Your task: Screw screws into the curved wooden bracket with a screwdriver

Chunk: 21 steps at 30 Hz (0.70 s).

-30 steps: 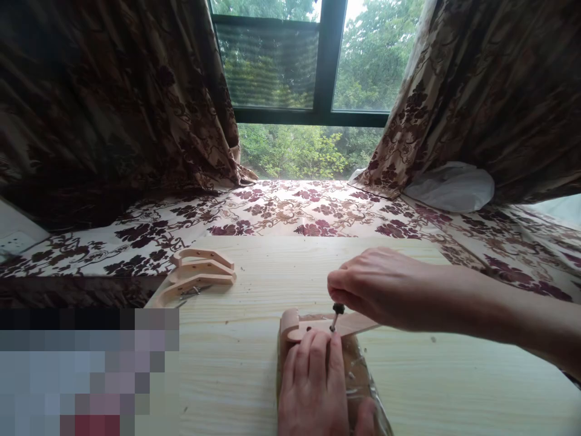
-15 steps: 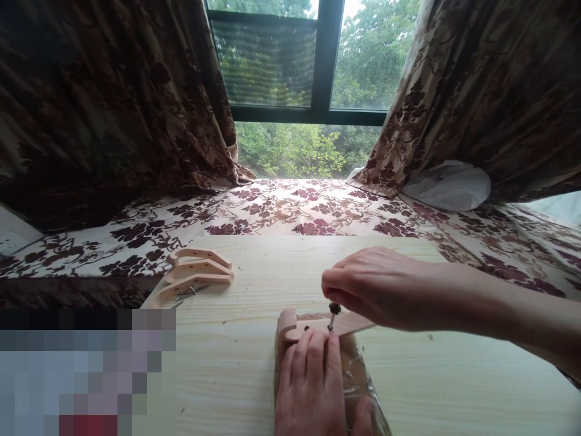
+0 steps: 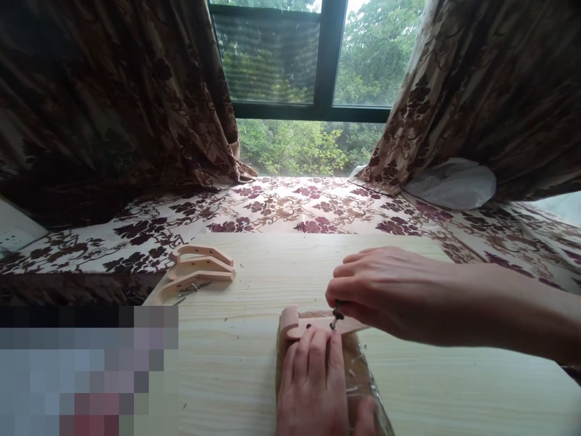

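Note:
My right hand (image 3: 370,290) is closed round a screwdriver (image 3: 337,314), its grip mostly hidden in my fingers. The shaft slants down to a dark hole in a curved pale wooden piece (image 3: 302,330). A second dark hole shows to the left. The wooden piece lies across a brown block wrapped in clear plastic (image 3: 356,363). With fingers side by side, my left hand (image 3: 313,387) holds the wooden piece down against the block. My left fingertips rest close to the screwdriver's tip; whether a screw sits under the tip cannot be made out.
Several similar curved wooden pieces (image 3: 204,265) lie at the board's far left, with loose screws (image 3: 194,287) beside them. The pale wooden board (image 3: 227,363) carries small specks. Beyond it are floral cloth (image 3: 313,206), a white plastic bag (image 3: 454,184), curtains (image 3: 172,109) and a window.
My right hand has turned slightly at the wrist, and the screwdriver leans more to the right. My left hand and the wooden piece stay in place; the view has shifted a little.

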Motion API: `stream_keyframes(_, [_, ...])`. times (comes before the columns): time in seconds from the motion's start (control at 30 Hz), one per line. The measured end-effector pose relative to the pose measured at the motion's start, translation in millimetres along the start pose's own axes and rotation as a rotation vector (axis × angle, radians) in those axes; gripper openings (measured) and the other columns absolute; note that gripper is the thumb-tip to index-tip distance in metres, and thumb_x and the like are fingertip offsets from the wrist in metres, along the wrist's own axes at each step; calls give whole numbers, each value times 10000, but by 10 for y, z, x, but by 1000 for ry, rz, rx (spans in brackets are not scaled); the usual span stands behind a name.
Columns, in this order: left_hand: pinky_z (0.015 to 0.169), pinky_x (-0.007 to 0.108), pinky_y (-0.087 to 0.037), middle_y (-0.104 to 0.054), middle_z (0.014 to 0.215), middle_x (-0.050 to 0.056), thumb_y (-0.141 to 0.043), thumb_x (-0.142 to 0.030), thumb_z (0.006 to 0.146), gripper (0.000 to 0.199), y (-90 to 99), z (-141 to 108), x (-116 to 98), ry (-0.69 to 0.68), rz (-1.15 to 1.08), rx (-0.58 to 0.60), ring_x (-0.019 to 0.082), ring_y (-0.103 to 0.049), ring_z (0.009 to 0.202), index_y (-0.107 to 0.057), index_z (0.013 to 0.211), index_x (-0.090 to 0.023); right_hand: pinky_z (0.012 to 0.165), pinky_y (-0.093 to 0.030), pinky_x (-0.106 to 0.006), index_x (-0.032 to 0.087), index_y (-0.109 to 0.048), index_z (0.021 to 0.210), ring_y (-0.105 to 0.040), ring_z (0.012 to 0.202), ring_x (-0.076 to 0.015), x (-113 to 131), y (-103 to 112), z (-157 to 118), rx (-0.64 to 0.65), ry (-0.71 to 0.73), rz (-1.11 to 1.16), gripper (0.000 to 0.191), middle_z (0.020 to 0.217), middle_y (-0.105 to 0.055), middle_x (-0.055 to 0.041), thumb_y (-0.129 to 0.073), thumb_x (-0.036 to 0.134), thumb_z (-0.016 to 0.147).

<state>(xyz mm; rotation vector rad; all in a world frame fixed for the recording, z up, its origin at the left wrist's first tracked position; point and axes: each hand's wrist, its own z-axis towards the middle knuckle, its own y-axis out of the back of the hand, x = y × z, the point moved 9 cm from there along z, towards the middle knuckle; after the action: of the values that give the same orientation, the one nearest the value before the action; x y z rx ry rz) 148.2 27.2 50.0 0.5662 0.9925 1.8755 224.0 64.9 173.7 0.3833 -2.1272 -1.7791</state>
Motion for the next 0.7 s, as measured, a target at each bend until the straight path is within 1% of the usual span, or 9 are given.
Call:
stream_keyframes(0.1, [939,397,-413,-561,1227,123,-575,-399,743,654,1,4,8,-7,-5,-15,294,-504,1148,-457,1317,-108,587,-304,-256,178,-559,740,-447,625,-125,-46,-49,13,-13,-5,25,211,697,-574,-18,-439,195,912])
stream_keyframes(0.2, [934,385,-415,-560,1228,122,-568,-421,758,648,1,10,-9,-37,-1,-16,289,-505,1148,-462,1315,-107,575,-294,-259,179,-535,760,-434,617,-126,-131,-93,52,-51,-70,23,202,691,-565,-18,-416,209,921])
stream_keyframes(0.3, [956,396,-401,-549,1246,123,-571,-416,759,644,-1,16,16,-6,-15,-1,296,-489,1172,-462,1315,-110,551,-270,-267,176,-535,782,-428,582,-122,-175,-111,87,-78,-138,3,201,675,-579,-20,-407,237,926])
stream_keyframes(0.37, [963,399,-394,-546,1251,124,-574,-410,757,645,6,17,17,2,-18,0,297,-482,1180,-460,1317,-112,533,-250,-273,172,-543,787,-427,556,-121,-176,-106,100,-75,-161,-16,216,662,-594,-27,-407,266,927])
stream_keyframes(0.47, [955,386,-389,-559,1234,114,-578,-403,745,652,12,14,-12,-10,-4,-8,287,-493,1162,-456,1318,-116,527,-242,-270,179,-552,778,-444,557,-123,-144,-56,85,-51,-145,-29,225,654,-602,-27,-434,310,918])
stream_keyframes(0.6, [968,391,-353,-570,1217,103,-560,-386,724,641,-33,4,17,57,-5,-15,287,-497,1149,-470,1304,-129,556,-274,-256,193,-548,730,-472,605,-123,-52,27,23,-19,-68,-8,210,675,-604,-12,-451,250,906])
stream_keyframes(0.7, [962,385,-345,-583,1194,102,-521,-416,764,592,-48,-14,11,44,-3,-70,281,-501,1140,-492,1283,-132,556,-283,-254,188,-533,700,-461,601,-124,-34,4,11,0,-55,-6,241,676,-605,-18,-427,223,914])
